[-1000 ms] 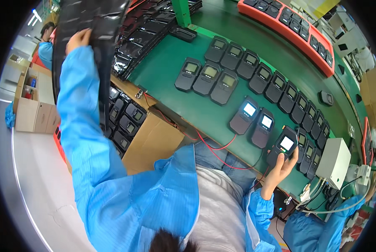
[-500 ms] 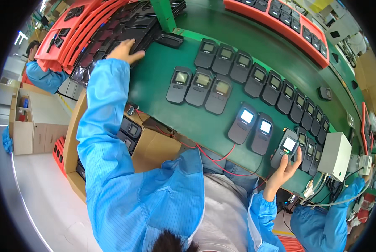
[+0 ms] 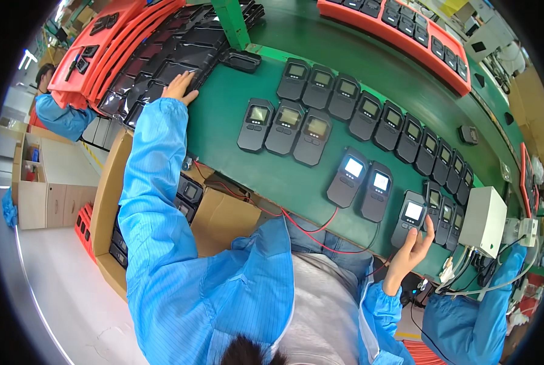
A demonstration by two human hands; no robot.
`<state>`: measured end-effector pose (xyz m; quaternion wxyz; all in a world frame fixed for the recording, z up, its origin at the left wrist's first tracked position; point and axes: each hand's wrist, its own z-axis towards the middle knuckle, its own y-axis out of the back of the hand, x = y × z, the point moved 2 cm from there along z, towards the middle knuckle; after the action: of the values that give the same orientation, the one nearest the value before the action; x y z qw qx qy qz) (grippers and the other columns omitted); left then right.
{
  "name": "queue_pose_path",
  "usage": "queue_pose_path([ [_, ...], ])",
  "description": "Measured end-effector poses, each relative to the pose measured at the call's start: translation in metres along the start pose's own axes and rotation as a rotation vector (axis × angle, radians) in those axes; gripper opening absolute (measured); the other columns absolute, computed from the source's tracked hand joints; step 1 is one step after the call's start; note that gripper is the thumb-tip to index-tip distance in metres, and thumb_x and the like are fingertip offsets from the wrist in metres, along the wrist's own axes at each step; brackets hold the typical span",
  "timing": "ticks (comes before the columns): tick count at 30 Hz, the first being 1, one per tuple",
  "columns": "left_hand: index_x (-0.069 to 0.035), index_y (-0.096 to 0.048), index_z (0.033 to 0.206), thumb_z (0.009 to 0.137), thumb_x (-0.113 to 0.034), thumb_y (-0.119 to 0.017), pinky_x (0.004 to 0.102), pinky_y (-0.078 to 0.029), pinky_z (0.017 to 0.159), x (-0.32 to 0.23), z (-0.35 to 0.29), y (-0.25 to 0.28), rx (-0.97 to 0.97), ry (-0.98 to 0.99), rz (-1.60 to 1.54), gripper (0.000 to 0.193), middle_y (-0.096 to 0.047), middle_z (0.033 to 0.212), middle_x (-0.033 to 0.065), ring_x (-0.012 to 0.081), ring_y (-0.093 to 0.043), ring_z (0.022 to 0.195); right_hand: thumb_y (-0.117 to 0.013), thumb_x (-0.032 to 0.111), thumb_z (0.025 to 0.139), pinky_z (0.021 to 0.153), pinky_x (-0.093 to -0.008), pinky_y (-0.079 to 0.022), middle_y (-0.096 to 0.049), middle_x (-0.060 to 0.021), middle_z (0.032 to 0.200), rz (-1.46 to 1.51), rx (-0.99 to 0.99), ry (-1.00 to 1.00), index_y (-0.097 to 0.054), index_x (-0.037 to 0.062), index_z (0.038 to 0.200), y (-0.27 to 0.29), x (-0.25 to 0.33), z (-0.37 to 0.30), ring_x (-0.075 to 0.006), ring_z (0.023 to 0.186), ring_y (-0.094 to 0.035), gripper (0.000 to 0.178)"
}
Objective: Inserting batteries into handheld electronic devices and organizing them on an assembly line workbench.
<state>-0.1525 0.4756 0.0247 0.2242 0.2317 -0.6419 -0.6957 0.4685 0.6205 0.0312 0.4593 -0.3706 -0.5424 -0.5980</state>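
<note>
1. Right hand [image 3: 409,250] is just left of the white box [image 3: 484,221], its thumb and forefinger parted: thumb on the lower front of a handheld device [image 3: 407,226], forefinger by its right edge. Whether they bear any weight, I cannot tell.
2. That device is between the white box and two lit devices [image 3: 347,177], face up with its screen glowing. Thumb contact low on the front seems best, as it leaves the display readable.
3. Light pressure should be enough; a hard push could slide it into the darker-screened devices [image 3: 433,198] close against the white box's left.
4. Left hand [image 3: 178,90], far left of the white box, is spread loosely, gripping nothing visible, at the edge of black trays [image 3: 178,58]. Flat fingers should steady thin plastic better than a pinch.
</note>
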Motion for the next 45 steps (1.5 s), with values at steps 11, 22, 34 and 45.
queue_pose_path([
  [11,-0.009,-0.047,0.137,0.092,-0.037,-0.059,0.0413,-0.03,0.111,0.037,0.02,-0.025,-0.297,-0.287,-0.201,0.055,-0.041,0.144,0.0202,0.0345,-0.039,0.133,-0.054,0.007,0.094,0.069,-0.022,-0.041,-0.06,-0.0048,0.087,-0.303,0.03,0.064,-0.053,0.0002,0.122,0.013,0.014,0.011,-0.0092,0.075,-0.053,0.029],
  [22,-0.038,-0.024,0.148,0.089,-0.07,-0.033,0.0643,-0.02,0.107,0.153,0.04,-0.061,-0.295,0.639,0.237,0.068,-0.03,0.154,-0.0009,0.0277,-0.027,0.141,-0.059,0.014,0.088,0.072,-0.0355,-0.047,-0.054,-0.0076,0.086,0.984,-0.163,0.973,-0.055,0.011,0.104,0.008,0.162,-0.063,-0.0222,0.079,-0.054,0.016],
  [34,-0.003,-0.057,0.127,0.093,-0.024,-0.06,0.0364,-0.038,0.104,0.029,0.041,0.07,-0.804,-0.148,-0.297,0.04,-0.056,0.127,0.0204,0.0308,-0.051,0.122,-0.063,0.005,0.086,0.071,-0.0284,-0.049,-0.055,-0.0019,0.095,1.316,-0.055,1.137,-0.061,0.0091,0.096,-0.005,0.206,-0.058,-0.0172,0.09,-0.054,0.011],
  [45,-0.008,-0.049,0.132,0.068,-0.039,-0.079,0.0492,-0.035,0.105,-0.342,-0.112,0.08,0.08,-1.139,-0.429,0.078,-0.05,0.133,0.0147,0.0328,-0.046,0.126,-0.062,0.001,0.085,0.076,-0.0284,-0.048,-0.053,0.0,0.103,1.238,0.096,1.165,-0.06,0.0082,0.097,0.012,0.194,-0.077,-0.0155,0.093,-0.051,0.013],
])
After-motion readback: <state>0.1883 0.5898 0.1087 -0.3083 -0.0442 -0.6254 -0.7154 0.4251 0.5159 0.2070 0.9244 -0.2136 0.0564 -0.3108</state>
